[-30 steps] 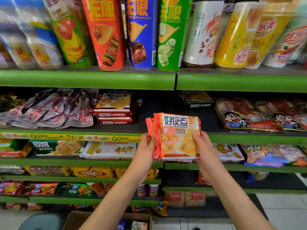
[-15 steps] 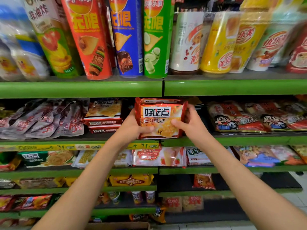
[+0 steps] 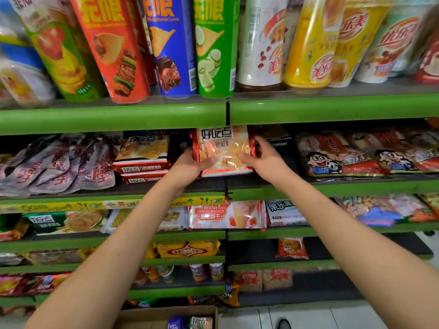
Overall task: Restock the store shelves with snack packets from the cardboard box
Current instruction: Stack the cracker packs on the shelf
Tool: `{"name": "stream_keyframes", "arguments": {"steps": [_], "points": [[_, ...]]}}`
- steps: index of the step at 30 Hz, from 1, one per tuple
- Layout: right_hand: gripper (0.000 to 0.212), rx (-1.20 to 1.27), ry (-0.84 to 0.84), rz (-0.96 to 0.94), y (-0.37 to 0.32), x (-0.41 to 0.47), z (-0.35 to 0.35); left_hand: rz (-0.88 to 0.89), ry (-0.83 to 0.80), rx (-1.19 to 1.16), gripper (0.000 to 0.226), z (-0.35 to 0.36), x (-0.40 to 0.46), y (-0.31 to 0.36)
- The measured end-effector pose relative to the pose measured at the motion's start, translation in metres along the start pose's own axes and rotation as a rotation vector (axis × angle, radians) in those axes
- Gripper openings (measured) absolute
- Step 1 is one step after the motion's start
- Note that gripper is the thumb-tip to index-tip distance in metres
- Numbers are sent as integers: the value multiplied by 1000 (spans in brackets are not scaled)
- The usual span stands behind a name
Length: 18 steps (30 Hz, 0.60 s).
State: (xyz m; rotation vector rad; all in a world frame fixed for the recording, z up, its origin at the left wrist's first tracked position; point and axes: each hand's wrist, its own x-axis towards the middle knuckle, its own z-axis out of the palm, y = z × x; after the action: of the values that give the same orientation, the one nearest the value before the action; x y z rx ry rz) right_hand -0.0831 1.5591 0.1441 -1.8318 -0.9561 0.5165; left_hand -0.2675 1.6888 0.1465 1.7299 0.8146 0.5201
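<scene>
Several green-edged shelves (image 3: pixel 114 118) fill the wall, above a pale tiled floor (image 3: pixel 308 317). Top tier: upright chip tubes (image 3: pixel 111 48) and drink cups (image 3: pixel 308 43). Second tier: a stack of matching red biscuit packs (image 3: pixel 142 157) just left of the held snack packets (image 3: pixel 223 150). Left hand (image 3: pixel 187 165) and right hand (image 3: pixel 263 157) grip the packets' two sides, thumbs on the front, over the second shelf. Cardboard box (image 3: pixel 166 317) on the floor holds a few packs.
</scene>
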Motion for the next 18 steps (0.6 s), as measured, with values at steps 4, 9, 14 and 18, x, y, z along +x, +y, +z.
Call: {"name": "stream_keyframes", "arguments": {"steps": [4, 9, 14, 18], "points": [[78, -11, 33, 144, -13, 21, 6, -90, 204, -33, 57, 12, 20, 14], [82, -52, -46, 97, 0, 10, 4, -93, 234, -33, 67, 13, 23, 6], [88, -232, 1, -3, 13, 2, 1, 23, 305, 134, 66, 11, 1, -17], [86, -198, 54, -40, 15, 1, 9, 26, 267, 165, 63, 17, -4, -21]]}}
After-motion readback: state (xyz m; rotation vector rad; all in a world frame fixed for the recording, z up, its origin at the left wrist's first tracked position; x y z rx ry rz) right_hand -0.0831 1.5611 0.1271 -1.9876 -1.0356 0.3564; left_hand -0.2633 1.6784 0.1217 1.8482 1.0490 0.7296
